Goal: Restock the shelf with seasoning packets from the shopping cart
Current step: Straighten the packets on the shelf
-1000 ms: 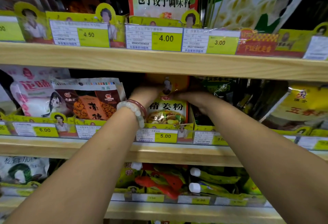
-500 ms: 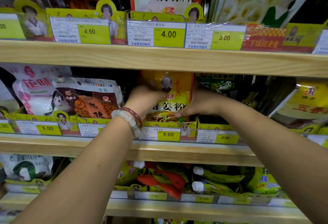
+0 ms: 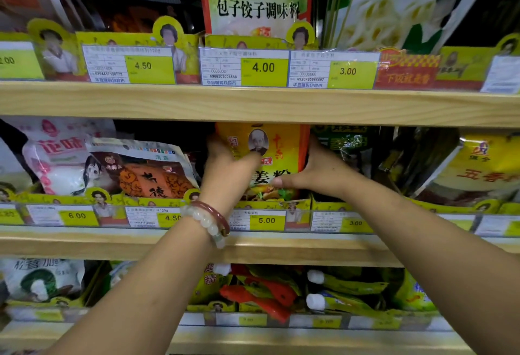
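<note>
Gripping the yellow seasoning packet (image 3: pixel 277 158) with your left hand (image 3: pixel 225 166) and right hand (image 3: pixel 315 174), it stands upright on the middle shelf (image 3: pixel 309 250); seat it, probably squarely, behind the 5.00 price tag (image 3: pixel 261 220).

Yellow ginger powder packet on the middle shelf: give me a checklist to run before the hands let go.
1. Both hands on the yellow packet: ok, left hand and right hand grip its sides.
2. Packet upright, face forward: ok.
3. Sits above the 5.00 price tag: ok.
4. Bottom edge seated behind the tray front: cannot tell, hidden.
5. Clear of the brown packet to its left: ok, a dark gap shows.
6. More packets behind it: cannot tell.
</note>
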